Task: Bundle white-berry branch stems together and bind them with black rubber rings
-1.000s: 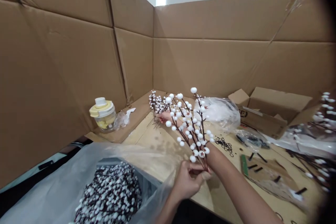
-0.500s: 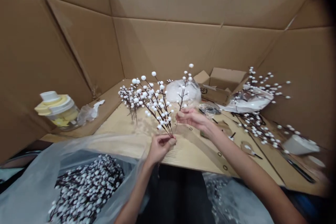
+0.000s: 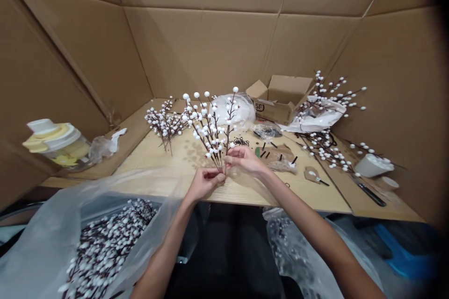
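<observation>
My left hand pinches the lower stems of a fanned bunch of white berry branches, held upright over the near part of the table. My right hand is closed on a single white berry branch just right of the bunch, its stem end close to my left fingertips. Behind and to the left, another cluster of berry branches rests on the table. A large clear plastic bag at the lower left holds many more berry branches.
Cardboard walls surround the table. At the back are a white plastic bundle and an open carton. On the right lie more branches, a knife and a white roll. A lidded yellow-white container stands left.
My right hand has brought the single branch left and against the bunch's side. My left hand still grips the bunch. The camera view has shifted right and downward.
</observation>
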`<control>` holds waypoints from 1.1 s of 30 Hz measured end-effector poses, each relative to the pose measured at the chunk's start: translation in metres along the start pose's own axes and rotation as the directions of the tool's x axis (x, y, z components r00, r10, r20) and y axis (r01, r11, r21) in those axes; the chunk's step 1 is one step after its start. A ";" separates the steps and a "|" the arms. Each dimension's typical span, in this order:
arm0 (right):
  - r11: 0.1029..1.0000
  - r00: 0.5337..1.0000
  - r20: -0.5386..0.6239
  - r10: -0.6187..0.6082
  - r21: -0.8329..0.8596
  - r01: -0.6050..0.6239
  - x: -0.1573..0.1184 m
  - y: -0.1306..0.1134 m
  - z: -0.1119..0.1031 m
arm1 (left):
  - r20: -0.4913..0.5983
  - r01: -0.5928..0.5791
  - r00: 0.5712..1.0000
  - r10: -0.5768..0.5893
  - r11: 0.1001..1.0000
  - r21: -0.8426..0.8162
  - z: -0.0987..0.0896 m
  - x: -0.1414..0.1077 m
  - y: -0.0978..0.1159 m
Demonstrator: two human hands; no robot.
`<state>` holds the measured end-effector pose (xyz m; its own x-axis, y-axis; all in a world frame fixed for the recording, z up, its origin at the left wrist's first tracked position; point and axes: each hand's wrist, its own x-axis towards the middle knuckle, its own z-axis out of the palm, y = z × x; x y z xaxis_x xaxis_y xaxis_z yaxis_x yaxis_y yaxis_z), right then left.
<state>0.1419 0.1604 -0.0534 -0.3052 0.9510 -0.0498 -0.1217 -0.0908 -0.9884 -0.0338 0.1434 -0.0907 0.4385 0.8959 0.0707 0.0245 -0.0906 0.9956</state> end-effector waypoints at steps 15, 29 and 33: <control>0.998 0.999 0.009 -0.042 -0.040 0.042 0.005 0.020 0.003 | -0.009 0.005 1.000 -0.005 1.000 0.006 0.001 0.001 -0.001; 0.988 0.999 -0.014 -0.031 -0.150 0.028 0.010 0.015 0.009 | -0.064 0.011 0.998 -0.013 1.000 -0.020 0.002 -0.001 -0.001; 0.992 1.000 -0.024 0.005 -0.126 -0.008 0.013 0.021 0.005 | -0.053 0.027 0.998 -0.028 0.999 -0.029 0.001 -0.001 -0.001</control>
<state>0.1309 0.1700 -0.0739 -0.2825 0.9575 -0.0578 0.0005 -0.0601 -0.9982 -0.0330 0.1422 -0.0916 0.3899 0.9197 0.0455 0.0100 -0.0537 0.9985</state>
